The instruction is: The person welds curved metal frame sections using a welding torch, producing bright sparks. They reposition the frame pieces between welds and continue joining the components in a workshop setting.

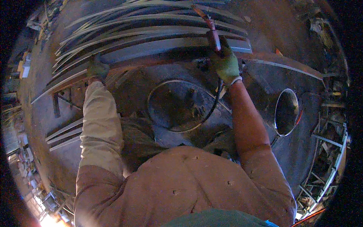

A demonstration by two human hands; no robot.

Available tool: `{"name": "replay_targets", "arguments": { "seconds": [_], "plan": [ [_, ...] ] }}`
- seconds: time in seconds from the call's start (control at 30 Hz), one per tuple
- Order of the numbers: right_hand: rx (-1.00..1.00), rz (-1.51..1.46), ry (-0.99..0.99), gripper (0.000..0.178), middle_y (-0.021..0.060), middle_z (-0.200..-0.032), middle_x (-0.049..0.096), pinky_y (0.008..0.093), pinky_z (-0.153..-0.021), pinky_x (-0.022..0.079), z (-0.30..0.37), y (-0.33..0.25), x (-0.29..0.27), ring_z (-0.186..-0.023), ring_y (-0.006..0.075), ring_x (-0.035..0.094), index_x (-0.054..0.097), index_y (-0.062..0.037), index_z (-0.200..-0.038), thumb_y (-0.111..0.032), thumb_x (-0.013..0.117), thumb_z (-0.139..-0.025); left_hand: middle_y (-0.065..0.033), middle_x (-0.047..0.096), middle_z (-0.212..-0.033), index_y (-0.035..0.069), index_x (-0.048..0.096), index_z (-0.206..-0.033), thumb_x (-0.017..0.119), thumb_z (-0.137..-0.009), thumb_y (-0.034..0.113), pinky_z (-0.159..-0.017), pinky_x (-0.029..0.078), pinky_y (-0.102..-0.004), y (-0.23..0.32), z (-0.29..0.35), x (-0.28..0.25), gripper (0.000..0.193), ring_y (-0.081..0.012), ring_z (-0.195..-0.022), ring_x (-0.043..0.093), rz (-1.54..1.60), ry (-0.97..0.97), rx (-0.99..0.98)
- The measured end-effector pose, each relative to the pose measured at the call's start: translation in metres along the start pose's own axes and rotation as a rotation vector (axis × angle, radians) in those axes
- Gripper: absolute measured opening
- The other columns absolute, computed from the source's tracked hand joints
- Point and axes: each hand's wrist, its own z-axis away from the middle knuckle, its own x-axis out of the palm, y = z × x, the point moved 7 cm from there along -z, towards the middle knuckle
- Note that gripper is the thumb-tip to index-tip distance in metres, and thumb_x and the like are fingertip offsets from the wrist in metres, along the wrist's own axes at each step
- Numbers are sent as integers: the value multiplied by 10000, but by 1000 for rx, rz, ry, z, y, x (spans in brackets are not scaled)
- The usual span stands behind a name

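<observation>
The right grip [227, 67] is wrapped round a torch [214, 37], cable [219, 90] just behind; a snag could jerk it. The left grip [97, 69] touches metal bars [159, 47] alongside; how closed, I cannot tell; unclamped, they could slide.

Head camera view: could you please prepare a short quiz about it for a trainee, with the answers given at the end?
1. Multiple choice: which hand holds the red torch-like tool?
A. the left hand
B. the right hand
C. both hands together
2. True or false: both forearms are bare.
3. Fill the gap: just beyond the left hand, long metal ____ lie side by side, some crossing each other.

Key:
1. B, the right hand.
2. False: the left forearm is in a pale sleeve, while the right forearm is bare.
3. Strips: the long metal strips.
</observation>
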Motion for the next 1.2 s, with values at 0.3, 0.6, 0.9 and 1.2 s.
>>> {"name": "replay_targets", "arguments": {
  "seconds": [0.3, 0.6, 0.9, 1.2],
  "plan": [
    [81, -17, -52, 679, 106, -1416, 711, 341, -1077, 513, -5, -2, -9, -1233, 184, 667, 483, -24, -1633, -147, 761, -1026, -285, 697, -1389, 119, 550, -1547, 752, -917, 381, -1025, 579, -603, 241, 102, -102, 712, -508, -1199, 704, 203, 20, 591],
    [81, 77, -96, 683, 109, -1410, 726, 346, -1112, 498, -8, -21, -18, -1268, 195, 666, 518, -85, -1627, -260, 786, -1025, -259, 399, -1708, 61, 664, -1332, 794, -895, 320, -1124, 496, -601, 364, 190, -124, 525, -498, -1333, 606, 187, -62, 738],
    [131, -150, -151, 587, 70, -1341, 751, 322, -1020, 532, 7, -47, -19, -1165, 153, 685, 594, -69, -1551, -276, 781, -1035, -316, 411, -1667, -25, 643, -1324, 763, -875, 232, -1176, 446, -616, 366, 188, -119, 531, -508, -1417, 520, 315, -45, 755],
    [267, -514, -137, 448, 83, -1290, 767, 314, -888, 570, 36, -93, -56, -1051, 163, 712, 631, -14, -1494, -211, 676, -1093, -322, 407, -1662, -49, 588, -1415, 773, -886, 253, -1153, 464, -616, 348, 184, -137, 637, -508, -1425, 507, 289, -121, 784]
  ]
}}
